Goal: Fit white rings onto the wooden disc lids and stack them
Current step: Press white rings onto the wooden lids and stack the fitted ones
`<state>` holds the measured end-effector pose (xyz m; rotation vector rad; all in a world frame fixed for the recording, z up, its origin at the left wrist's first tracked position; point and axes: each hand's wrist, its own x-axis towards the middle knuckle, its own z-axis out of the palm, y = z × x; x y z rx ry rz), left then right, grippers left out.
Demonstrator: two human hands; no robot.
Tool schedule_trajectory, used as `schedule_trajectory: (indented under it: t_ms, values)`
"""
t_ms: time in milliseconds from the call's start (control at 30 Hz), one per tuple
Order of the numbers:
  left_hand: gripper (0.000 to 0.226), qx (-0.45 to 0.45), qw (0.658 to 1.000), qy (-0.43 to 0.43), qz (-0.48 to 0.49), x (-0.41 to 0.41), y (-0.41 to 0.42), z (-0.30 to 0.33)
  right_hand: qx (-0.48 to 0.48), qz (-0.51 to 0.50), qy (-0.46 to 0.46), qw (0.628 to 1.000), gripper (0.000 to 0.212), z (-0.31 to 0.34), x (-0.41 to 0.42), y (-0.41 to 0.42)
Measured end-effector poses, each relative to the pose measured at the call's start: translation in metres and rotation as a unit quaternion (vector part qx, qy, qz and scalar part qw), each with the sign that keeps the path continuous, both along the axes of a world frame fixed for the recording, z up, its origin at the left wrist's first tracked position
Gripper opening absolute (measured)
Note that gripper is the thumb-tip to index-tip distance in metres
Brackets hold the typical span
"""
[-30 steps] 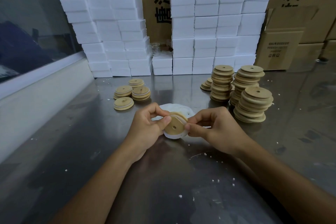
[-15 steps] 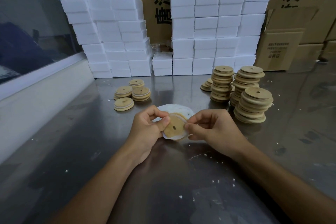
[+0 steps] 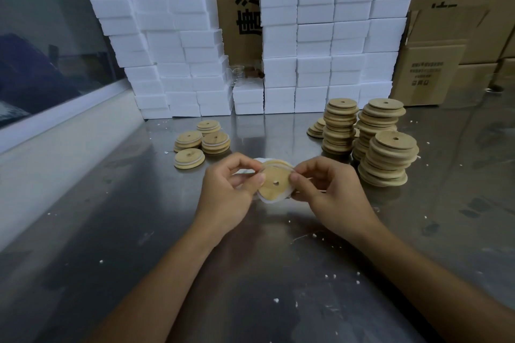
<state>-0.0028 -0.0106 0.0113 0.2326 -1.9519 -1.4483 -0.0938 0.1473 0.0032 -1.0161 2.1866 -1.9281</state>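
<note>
Scuffed grey metal tabletop (image 3: pixel 139 245), flecked with white crumbs, fills the near view, and two bare forearms reach across it from the lower edge. Above its middle the left hand (image 3: pixel 225 198) and the right hand (image 3: pixel 331 198) hold one round wooden disc lid (image 3: pixel 274 182) between them, tilted on edge so its face with a small centre hole looks toward the camera. Each hand pinches the lid's rim between thumb and curled fingers, left on the left edge, right on the right edge. A thin white ring (image 3: pixel 271 199) shows round the lid's lower rim. Just behind the hands a small pile of white rings (image 3: pixel 257 160) lies on the tabletop, mostly hidden.

Farther left sit four short stacks of ringed wooden lids (image 3: pixel 189 158). Farther right stand three tall stacks of plain wooden lids (image 3: pixel 388 159), with a low one beside them. Against the back rise walls of white foam blocks (image 3: pixel 315 36), with brown cardboard cartons (image 3: pixel 434 75) behind and to the right.
</note>
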Motion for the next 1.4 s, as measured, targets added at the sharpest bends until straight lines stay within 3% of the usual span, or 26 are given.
schedule_trajectory:
  t_ms: [167, 267, 533, 733, 900, 1100, 1400]
  values:
    - [0.032, -0.124, 0.992, 0.019, 0.019, 0.0, 0.007, 0.004, 0.035, -0.037, 0.22, 0.974, 0.008, 0.001, 0.002, 0.003]
    - [0.03, -0.151, 0.988, 0.022, 0.007, -0.001, 0.012, 0.003, 0.045, -0.04, 0.263, 0.963, 0.008, 0.002, 0.005, 0.003]
    - [0.033, -0.161, 0.987, 0.002, 0.026, 0.002, 0.004, 0.004, 0.068, -0.047, 0.115, 0.99, 0.002, 0.002, 0.006, -0.002]
    - [0.031, -0.149, 0.989, -0.008, 0.012, 0.001, 0.002, 0.002, 0.121, -0.018, 0.159, 0.98, 0.013, 0.006, 0.003, 0.004]
    - [0.029, -0.11, 0.994, -0.016, 0.003, 0.001, 0.002, -0.001, 0.112, 0.007, 0.221, 0.969, 0.011, 0.006, -0.001, 0.008]
    - [0.033, 0.011, 0.999, -0.03, -0.013, -0.001, -0.002, -0.005, 0.079, 0.014, 0.134, 0.988, 0.011, 0.002, -0.005, 0.009]
    - [0.038, 0.058, 0.997, -0.041, -0.037, 0.0, -0.004, -0.008, 0.09, 0.043, 0.09, 0.991, 0.005, 0.005, -0.006, 0.008]
